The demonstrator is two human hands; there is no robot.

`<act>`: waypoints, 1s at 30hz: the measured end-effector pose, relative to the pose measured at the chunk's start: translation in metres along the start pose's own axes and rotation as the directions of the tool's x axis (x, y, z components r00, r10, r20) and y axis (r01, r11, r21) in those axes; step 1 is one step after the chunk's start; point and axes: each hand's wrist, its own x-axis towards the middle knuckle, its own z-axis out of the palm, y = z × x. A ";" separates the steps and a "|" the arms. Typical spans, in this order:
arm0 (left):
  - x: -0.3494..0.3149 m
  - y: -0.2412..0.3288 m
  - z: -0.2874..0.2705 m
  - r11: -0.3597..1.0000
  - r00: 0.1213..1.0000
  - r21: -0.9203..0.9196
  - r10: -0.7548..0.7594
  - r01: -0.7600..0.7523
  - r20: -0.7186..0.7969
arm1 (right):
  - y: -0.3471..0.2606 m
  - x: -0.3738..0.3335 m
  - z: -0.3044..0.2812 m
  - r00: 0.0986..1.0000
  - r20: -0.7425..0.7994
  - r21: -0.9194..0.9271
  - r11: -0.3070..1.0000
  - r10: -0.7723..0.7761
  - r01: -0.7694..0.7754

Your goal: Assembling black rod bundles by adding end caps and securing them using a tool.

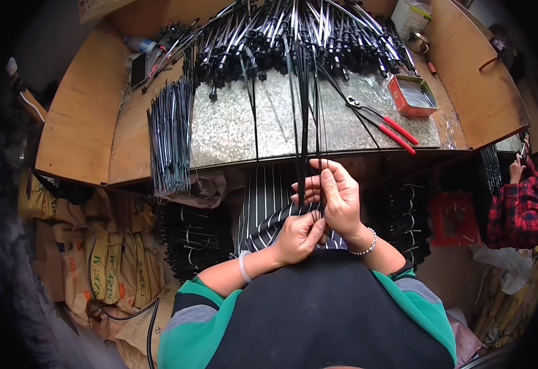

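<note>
A thin bunch of black cables (304,117) runs from the workbench down to my lap. My right hand (337,197) is closed around the bunch just below the bench edge. My left hand (300,234) pinches the lower ends of the same cables right beneath the right hand. The two hands touch each other. A pale bangle is on my left wrist and a bead bracelet on my right.
Many black cables with silver ends (293,37) lie across the back of the workbench (232,129). A bundle of black ties (170,135) hangs over the left edge. Red-handled pliers (386,126) and a red tin (412,95) lie right. A person in red plaid (518,203) sits far right. Sacks (96,252) are stacked at left.
</note>
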 end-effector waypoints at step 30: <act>0.141 0.114 -0.113 0.766 0.763 0.461 0.597 -0.448 -0.249 | -0.059 -0.015 -0.007 0.979 0.182 -0.093 0.990 -0.087 0.106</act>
